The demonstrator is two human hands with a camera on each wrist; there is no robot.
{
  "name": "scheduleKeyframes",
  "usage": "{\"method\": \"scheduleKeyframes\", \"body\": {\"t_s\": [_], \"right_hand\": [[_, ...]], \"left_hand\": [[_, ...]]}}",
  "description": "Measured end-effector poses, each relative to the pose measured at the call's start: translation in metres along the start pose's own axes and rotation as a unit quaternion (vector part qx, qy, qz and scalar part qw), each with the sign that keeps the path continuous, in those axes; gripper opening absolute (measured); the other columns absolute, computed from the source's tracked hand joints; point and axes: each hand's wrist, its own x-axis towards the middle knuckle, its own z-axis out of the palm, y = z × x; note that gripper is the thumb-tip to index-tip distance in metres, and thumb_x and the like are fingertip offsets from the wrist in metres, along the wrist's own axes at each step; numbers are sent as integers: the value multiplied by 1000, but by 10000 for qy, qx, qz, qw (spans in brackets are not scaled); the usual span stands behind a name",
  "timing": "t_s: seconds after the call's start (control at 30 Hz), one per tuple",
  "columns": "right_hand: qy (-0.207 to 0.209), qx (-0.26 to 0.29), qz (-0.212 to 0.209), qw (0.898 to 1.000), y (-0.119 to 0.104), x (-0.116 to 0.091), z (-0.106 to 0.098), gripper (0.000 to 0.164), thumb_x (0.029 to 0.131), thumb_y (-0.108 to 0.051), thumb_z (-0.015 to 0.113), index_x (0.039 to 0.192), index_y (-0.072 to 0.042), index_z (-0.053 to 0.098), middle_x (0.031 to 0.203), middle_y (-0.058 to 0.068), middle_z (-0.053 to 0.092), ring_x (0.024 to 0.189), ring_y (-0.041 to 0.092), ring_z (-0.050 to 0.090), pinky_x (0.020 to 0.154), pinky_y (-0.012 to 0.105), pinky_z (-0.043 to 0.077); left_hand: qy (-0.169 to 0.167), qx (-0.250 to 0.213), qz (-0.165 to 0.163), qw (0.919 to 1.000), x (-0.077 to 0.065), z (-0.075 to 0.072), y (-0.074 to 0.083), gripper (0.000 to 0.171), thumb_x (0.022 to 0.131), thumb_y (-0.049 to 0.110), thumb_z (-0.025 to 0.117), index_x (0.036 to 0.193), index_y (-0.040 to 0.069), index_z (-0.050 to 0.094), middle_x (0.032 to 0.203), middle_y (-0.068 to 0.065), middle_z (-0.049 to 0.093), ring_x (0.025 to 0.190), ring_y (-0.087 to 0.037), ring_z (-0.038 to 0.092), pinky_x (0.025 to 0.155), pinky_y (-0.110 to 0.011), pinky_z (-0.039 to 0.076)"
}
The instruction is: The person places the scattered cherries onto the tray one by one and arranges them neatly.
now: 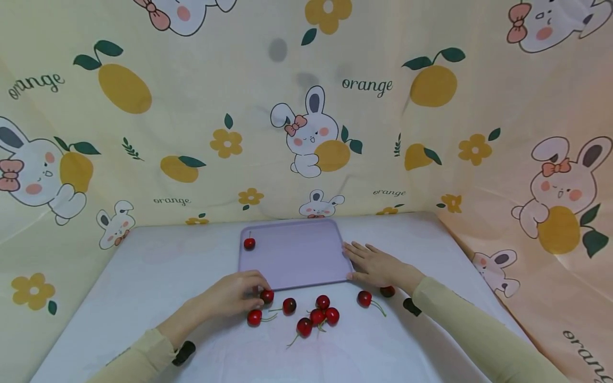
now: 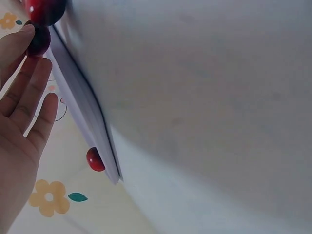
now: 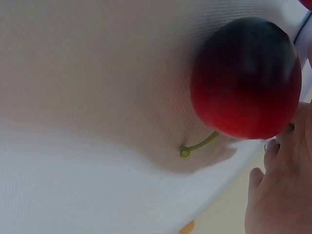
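My left hand (image 1: pixel 238 293) is at the near left corner of the lilac tray (image 1: pixel 297 255), pinching a dark red cherry (image 1: pixel 266 297) between thumb and fingertips. The left wrist view shows this cherry (image 2: pixel 40 43) against the thumb, beside another cherry (image 2: pixel 46 9). One cherry (image 1: pixel 249 243) with its stem up sits in the tray's far left part. My right hand (image 1: pixel 375 264) rests with straight fingers along the tray's right edge. Under the right wrist lies a cherry (image 1: pixel 387 291), large and close in the right wrist view, with a short green stem.
Several more cherries lie in front of the tray on the white table (image 1: pixel 191 250): a cluster (image 1: pixel 317 317) in the middle, one near the left hand (image 1: pixel 255 318), and one (image 1: pixel 364 299) at right. A patterned cloth (image 1: pixel 306 202) hangs behind and beside the table.
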Motion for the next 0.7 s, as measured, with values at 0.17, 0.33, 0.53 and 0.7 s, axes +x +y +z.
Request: {"method": "scheduleKeyframes", "body": {"t_s": [0.17,0.33,0.53,0.7], "right_hand": [[-1,-8,-10,10000,0,0,0,85,103,-61,49,165,-10,24,173,8,18,159,35,15,127,56,16],[-18,-18,-7,10000,1,0,0,85,103,-63,48,166,-11,23,173,8,17,159,35,14,127,57,16],[-12,44,-34,10000,1,0,-1,85,103,-62,49,166,-10,24,173,9,17,159,35,15,127,57,16],[-14,25,-36,10000,1,-1,-1,85,103,-61,49,166,-10,24,173,8,18,159,35,15,127,57,16]], "left_hand": [[61,-122,-108,9998,3,-5,1,28,90,17,81,118,19,73,113,10,69,99,-8,65,86,-31,60],[251,3,-42,9997,8,-9,-1,29,90,16,83,117,17,74,113,8,70,98,-10,66,88,-34,60],[465,42,15,9989,15,-13,-7,29,89,13,83,116,16,74,111,5,71,97,-13,66,86,-37,61],[505,-88,-127,9986,21,-18,-13,29,89,12,83,117,14,73,112,4,71,98,-14,66,86,-39,61]]}}
